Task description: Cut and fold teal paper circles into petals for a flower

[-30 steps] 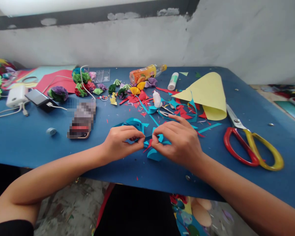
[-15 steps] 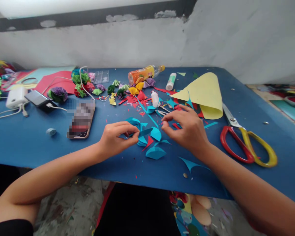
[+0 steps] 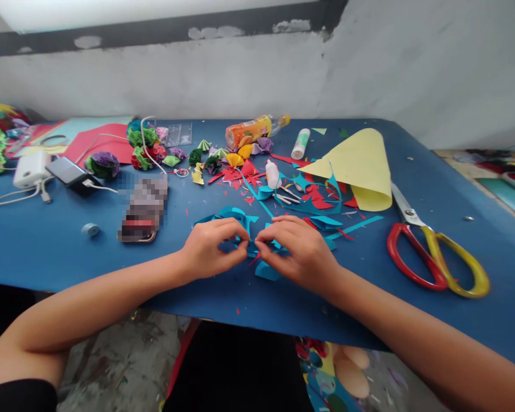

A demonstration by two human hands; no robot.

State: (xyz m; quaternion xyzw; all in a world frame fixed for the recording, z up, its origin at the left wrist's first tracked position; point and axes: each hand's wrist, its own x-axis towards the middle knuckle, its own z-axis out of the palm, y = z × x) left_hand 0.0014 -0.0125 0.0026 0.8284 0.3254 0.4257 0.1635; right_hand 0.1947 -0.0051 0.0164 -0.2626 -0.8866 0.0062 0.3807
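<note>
Blue table [image 3: 47,252] lies littered with offcuts; yellow sheet [image 3: 360,166] curls near big scissors [image 3: 433,252]. Left hand [image 3: 210,249] and right hand [image 3: 300,252] both pinch one small blue paper piece [image 3: 251,247] near the front edge. Pulling unevenly could tear it, and loose scraps [image 3: 317,200] may get swept off.

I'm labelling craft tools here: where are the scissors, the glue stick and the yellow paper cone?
scissors [image 3: 429,252], head view, on the crossing handles.
glue stick [image 3: 301,143], head view, on its white body.
yellow paper cone [image 3: 360,163], head view, on its curved side.
</note>
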